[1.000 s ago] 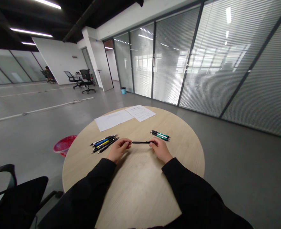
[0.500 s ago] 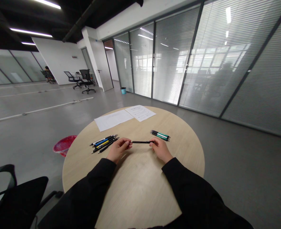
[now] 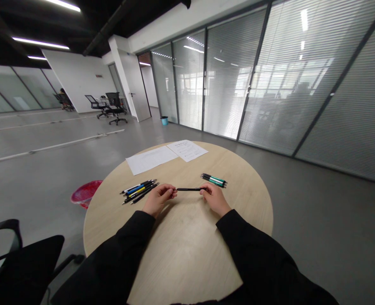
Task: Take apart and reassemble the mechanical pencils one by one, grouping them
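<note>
A black pen [image 3: 189, 189] lies level between my two hands, just above the table. My left hand [image 3: 159, 198] pinches its left end, and my right hand [image 3: 215, 198] grips its right end, where the fingers cover the tip. Beside my left hand is a loose bundle of several pens [image 3: 138, 192], black, blue, yellow and white, on the tabletop. Just beyond my right hand lies a small group of green and black pens [image 3: 214, 180], side by side.
Two printed paper sheets [image 3: 155, 159] lie at the far side of the round wooden table [image 3: 190, 245]. A red bin [image 3: 84, 193] stands on the floor to the left, near a black chair [image 3: 22, 262]. Blind-covered glass panels [image 3: 231, 80] rise beyond the table.
Almost nothing differs. Both hands keep hold of the black pen in nearly the same place, and the other pens lie unmoved.
</note>
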The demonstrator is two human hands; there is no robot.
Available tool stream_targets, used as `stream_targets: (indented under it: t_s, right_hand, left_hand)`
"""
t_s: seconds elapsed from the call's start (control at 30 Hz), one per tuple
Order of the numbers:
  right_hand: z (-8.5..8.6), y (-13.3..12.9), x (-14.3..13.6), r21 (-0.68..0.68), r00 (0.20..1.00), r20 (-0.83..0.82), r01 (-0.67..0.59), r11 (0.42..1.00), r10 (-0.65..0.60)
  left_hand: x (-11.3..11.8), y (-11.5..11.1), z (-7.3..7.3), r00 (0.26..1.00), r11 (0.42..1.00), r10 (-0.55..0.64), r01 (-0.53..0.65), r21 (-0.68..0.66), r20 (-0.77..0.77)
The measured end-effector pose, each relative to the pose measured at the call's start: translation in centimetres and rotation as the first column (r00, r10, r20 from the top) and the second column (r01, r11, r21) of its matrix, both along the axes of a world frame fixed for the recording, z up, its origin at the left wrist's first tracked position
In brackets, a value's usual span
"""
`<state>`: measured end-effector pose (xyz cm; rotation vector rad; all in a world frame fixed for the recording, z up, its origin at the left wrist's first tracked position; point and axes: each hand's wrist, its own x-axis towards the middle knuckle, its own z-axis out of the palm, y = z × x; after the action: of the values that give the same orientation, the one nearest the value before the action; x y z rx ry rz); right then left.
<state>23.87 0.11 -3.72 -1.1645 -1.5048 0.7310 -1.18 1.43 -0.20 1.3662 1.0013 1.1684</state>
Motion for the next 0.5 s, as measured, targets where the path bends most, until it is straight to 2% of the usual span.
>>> stream_targets:
  t_s: [0.13, 0.5]
  right_hand:
    - [-0.13, 0.07, 0.00, -0.005, 1.000, -0.002, -0.001, 1.000, 0.001]
    - [-0.26, 0.19, -0.02, -0.032, 0.999, -0.050, -0.010, 0.999, 0.008]
  left_hand:
    - [0.06, -0.04, 0.08, 1.000, 1.000, 0.008, -0.008, 0.007, -0.020]
    - [0.17, -0.05, 0.54, 0.994, 0.996, 0.076, -0.072, -0.060, 0.075]
